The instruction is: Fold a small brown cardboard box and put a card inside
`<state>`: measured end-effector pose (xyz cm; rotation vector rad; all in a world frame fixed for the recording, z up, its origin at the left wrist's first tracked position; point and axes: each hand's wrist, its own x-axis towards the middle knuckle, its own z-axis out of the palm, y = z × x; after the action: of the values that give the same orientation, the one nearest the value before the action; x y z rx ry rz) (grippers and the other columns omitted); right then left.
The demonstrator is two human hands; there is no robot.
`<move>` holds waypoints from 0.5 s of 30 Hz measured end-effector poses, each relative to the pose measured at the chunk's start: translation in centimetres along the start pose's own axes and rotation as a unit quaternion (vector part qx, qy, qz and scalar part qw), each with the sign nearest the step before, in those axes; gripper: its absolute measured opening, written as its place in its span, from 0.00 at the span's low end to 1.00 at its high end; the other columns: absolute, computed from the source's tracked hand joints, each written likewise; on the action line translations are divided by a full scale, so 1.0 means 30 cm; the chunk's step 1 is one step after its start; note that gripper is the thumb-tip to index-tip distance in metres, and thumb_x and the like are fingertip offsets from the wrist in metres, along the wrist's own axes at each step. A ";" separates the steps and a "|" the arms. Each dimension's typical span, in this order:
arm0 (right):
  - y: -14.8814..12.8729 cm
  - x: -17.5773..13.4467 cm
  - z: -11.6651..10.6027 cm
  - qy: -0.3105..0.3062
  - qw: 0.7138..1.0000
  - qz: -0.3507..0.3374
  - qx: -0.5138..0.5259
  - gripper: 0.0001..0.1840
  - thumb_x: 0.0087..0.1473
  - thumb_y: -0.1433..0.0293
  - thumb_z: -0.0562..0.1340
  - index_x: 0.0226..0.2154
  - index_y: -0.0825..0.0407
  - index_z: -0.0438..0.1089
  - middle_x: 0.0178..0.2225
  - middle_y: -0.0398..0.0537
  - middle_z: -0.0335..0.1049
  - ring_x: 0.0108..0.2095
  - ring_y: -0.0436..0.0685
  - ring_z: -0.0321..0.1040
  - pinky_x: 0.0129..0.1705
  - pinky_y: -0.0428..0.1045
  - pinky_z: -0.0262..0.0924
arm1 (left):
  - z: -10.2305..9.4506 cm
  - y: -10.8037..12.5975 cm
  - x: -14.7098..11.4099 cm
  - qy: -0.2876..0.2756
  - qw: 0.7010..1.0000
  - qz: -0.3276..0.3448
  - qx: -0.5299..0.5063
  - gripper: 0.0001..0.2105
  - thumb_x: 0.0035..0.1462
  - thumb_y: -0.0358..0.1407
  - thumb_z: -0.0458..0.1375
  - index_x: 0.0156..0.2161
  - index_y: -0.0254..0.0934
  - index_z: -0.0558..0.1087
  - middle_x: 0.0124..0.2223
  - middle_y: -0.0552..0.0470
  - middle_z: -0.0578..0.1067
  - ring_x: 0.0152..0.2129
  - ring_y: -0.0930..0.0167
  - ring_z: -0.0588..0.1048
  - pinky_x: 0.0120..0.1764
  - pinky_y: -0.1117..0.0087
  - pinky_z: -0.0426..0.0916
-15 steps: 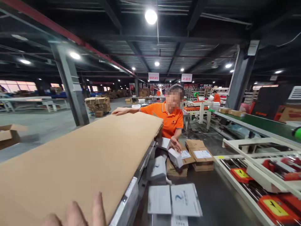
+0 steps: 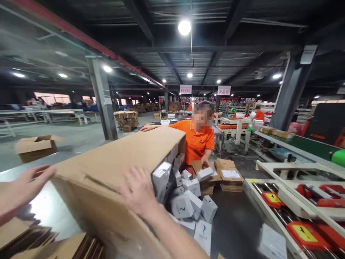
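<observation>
Where beams cross, steel table (image 2: 54, 212).

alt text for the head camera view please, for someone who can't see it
Two bare hands, left hand and right hand, rest on a big tipped cardboard box with small white boxes spilling from its open side onto a dark table. A co-worker in an orange shirt steadies the far end in a dim warehouse.

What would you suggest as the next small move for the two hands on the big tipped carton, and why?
Probably tip the large carton a little further. Its open side faces right and small white boxes are spilling onto the dark table, with some lodged inside. The right hand presses its face, the left hand its near corner.
</observation>
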<state>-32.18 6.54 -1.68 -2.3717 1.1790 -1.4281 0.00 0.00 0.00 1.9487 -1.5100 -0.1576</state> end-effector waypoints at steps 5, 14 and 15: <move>0.149 -0.306 -0.353 0.123 0.980 0.096 0.121 0.22 0.65 0.72 0.53 0.54 0.65 0.74 0.58 0.59 0.72 0.61 0.53 0.66 0.67 0.45 0.53 | -0.019 0.222 -0.396 0.039 0.990 0.113 -0.080 0.34 0.55 0.63 0.48 0.60 0.48 0.70 0.57 0.56 0.77 0.44 0.59 0.78 0.46 0.59 0.75; 0.415 -1.048 -0.628 -0.154 0.927 0.319 0.126 0.38 0.67 0.55 0.52 0.72 0.59 0.55 0.73 0.55 0.48 0.74 0.63 0.45 0.76 0.60 0.40 | 0.303 0.828 -1.038 0.049 0.793 0.608 -0.003 0.21 0.72 0.44 0.49 0.65 0.44 0.69 0.68 0.50 0.69 0.67 0.59 0.63 0.71 0.52 0.50; 0.411 -1.098 -0.637 -0.186 0.928 0.297 0.125 0.38 0.67 0.56 0.51 0.72 0.57 0.55 0.73 0.53 0.47 0.74 0.63 0.44 0.76 0.59 0.39 | 0.337 0.888 -1.070 0.016 0.809 0.585 0.047 0.20 0.71 0.46 0.51 0.61 0.42 0.73 0.61 0.46 0.75 0.61 0.56 0.70 0.67 0.48 0.57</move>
<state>-62.31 25.50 -19.97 -1.7782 1.3446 -0.8264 -37.09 21.51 -2.24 0.7564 -2.4201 0.4928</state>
